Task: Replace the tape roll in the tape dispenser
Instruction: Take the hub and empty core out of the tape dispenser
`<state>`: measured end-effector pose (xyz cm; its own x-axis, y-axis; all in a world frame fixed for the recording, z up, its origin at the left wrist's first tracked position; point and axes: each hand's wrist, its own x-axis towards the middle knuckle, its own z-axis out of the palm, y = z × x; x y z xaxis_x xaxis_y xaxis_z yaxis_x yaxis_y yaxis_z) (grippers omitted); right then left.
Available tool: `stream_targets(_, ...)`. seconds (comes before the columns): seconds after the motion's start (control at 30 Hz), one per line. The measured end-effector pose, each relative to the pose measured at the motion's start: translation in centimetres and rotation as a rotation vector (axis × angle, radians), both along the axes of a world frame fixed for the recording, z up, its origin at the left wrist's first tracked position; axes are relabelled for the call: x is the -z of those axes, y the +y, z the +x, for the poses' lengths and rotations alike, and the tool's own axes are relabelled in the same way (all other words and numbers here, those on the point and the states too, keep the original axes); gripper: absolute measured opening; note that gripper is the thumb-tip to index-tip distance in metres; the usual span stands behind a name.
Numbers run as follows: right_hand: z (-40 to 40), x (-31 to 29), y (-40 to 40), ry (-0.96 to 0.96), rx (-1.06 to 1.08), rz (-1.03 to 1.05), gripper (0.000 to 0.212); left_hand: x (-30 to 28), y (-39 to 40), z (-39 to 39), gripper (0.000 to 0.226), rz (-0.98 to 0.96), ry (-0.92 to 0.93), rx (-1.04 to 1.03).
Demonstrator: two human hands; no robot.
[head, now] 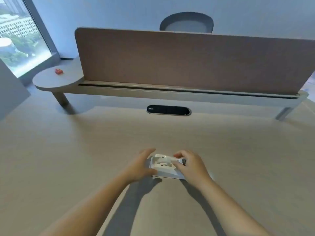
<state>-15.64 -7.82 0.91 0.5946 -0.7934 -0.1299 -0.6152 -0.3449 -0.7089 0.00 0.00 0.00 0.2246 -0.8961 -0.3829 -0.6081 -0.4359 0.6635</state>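
Note:
A white tape dispenser (165, 167) sits on the pale wooden desk (68, 159) between both hands. Its metal cutter end (183, 162) points right. My left hand (142, 165) grips the dispenser's left end, fingers behind it and thumb in front. Around the right end, by the cutter, my right hand (189, 165) is curled with its fingertips on top. Curved white parts show inside the dispenser's well; I cannot tell whether a tape roll is in it.
A brown partition screen (187, 62) stands on a raised shelf (56, 79) across the back of the desk. A small red object (58, 71) lies on the shelf's round left end. A black oval cable port (168, 110) is set into the desk. A chair back (186, 23) rises behind the screen.

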Motion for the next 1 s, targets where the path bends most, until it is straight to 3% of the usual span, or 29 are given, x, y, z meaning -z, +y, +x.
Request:
stream_targets(0.37, 1.6, 3.0, -0.3, 0.061, -0.030, -0.073, 0.015, 2.3, -0.8, 1.2, 0.055, -0.081, 0.091, -0.036)
stream_targets(0.77, 2.1, 3.5, -0.4, 0.027, -0.113, -0.176, 0.015, 2.4, -1.0, 1.0, 0.053, -0.106, 0.097, -0.087)
stream_targets(1.0, 2.1, 4.0, -0.2, -0.015, -0.116, -0.210, 0.042, 2.6, -0.7, 0.7, 0.054, -0.138, 0.100, -0.104)
